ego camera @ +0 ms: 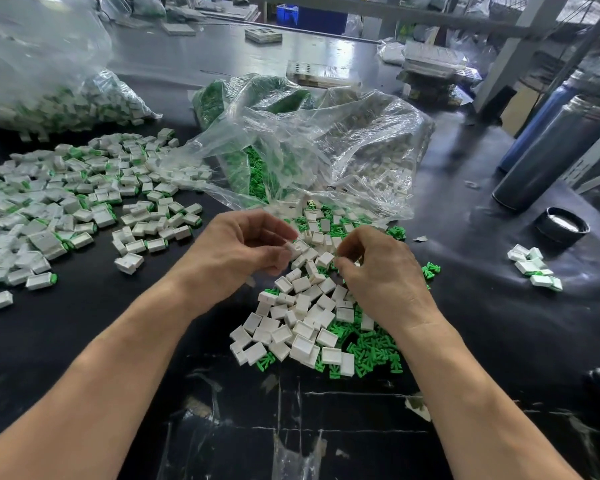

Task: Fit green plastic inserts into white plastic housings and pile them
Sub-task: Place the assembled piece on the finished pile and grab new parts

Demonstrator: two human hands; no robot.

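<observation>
Hundreds of assembled white-and-green plastic pieces [59, 209] lie heaped left on the black table [465, 306], yet many loose white plastic housings [302, 320] and green plastic inserts [371, 348] remain; left hand [236, 251] pinches one housing, right hand [381, 268] curls over the pile, its hold unclear

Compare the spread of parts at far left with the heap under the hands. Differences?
The left spread is white housings with green showing at their ends, apparently fitted; the near heap is empty white housings mixed with loose green inserts. The left spread is wider and flatter; the near heap is smaller and denser. Both lie on the black table.
</observation>
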